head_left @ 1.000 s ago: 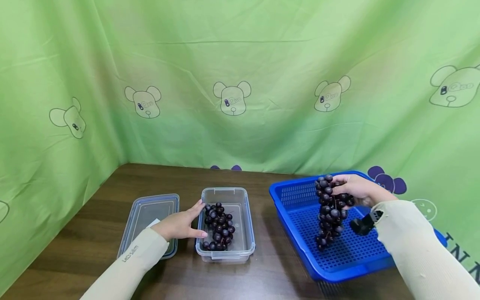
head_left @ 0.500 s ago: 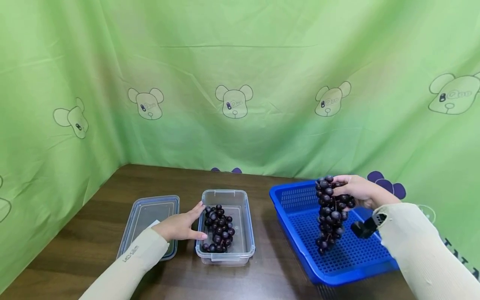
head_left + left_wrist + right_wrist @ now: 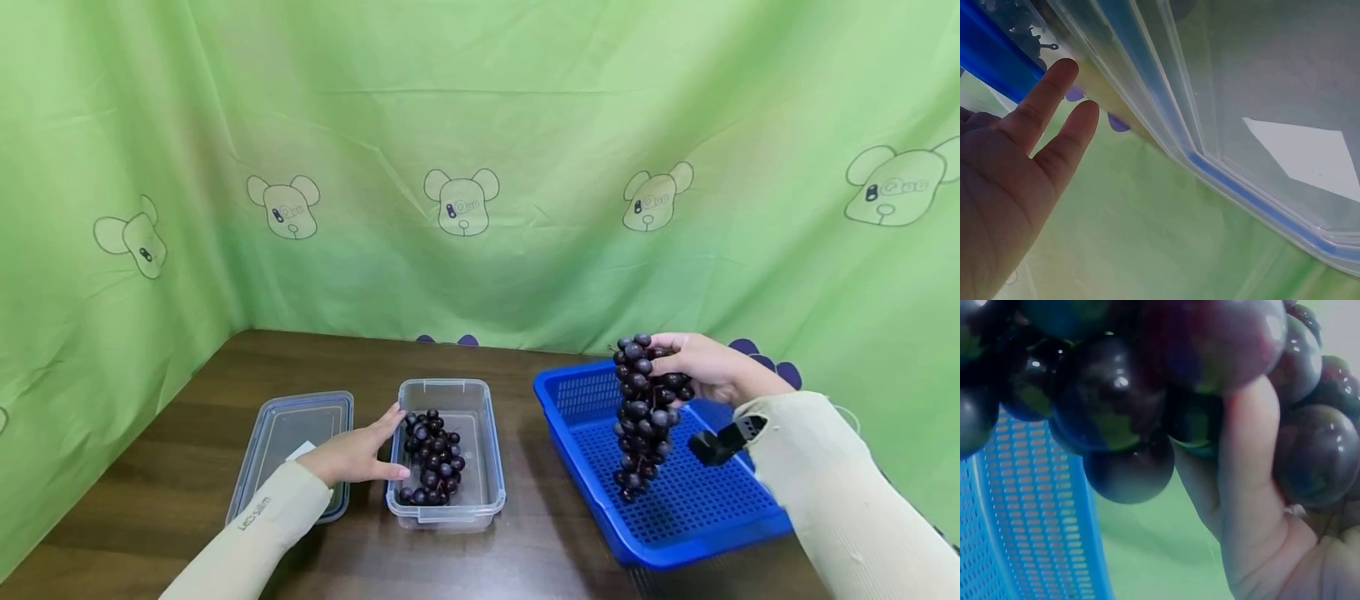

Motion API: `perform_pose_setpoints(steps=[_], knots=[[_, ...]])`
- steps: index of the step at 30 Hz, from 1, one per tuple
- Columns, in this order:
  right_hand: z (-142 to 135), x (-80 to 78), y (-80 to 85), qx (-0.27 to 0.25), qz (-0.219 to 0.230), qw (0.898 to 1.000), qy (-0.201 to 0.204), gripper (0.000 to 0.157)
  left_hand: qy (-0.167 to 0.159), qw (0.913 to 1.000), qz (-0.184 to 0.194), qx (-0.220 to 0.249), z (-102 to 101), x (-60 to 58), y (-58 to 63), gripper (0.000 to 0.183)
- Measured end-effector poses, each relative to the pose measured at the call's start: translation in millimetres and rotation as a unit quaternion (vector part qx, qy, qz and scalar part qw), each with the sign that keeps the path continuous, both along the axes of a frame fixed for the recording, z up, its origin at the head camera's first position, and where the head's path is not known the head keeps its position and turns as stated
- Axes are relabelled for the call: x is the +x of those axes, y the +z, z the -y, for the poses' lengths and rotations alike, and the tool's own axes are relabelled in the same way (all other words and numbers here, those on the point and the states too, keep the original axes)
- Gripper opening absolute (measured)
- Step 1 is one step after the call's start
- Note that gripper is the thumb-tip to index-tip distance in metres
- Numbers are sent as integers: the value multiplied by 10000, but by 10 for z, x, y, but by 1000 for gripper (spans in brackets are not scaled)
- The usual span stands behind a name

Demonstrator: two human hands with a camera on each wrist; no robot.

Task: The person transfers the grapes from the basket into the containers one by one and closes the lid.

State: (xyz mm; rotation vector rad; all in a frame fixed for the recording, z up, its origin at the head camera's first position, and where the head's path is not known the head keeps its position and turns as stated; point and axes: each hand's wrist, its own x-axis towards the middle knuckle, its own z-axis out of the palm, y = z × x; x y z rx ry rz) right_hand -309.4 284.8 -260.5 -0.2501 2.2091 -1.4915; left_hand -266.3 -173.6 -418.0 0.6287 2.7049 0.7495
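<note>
My right hand grips the upper part of a bunch of dark grapes, which hangs above the blue perforated basket. In the right wrist view, the thumb presses in among large grapes. My left hand rests at the left rim of a clear plastic container, fingers extended and thumb over the edge. A second bunch of grapes lies inside that container. In the left wrist view, the left hand shows straight, spread fingers.
A clear lid with a blue seal lies left of the container, partly under the left forearm, with a white label on it. A green printed curtain hangs behind the brown table.
My right hand has lifted the grape bunch slightly and shifted it a little to the left over the basket. The left hand stays at the container's rim.
</note>
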Motion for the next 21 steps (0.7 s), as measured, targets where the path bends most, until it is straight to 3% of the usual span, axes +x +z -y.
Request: perform_pose_setpoints(steps=[21], knots=[[545,25,249,-46,-29,9992,390,28,65,10000,-60,-7,-18,23,34,91]])
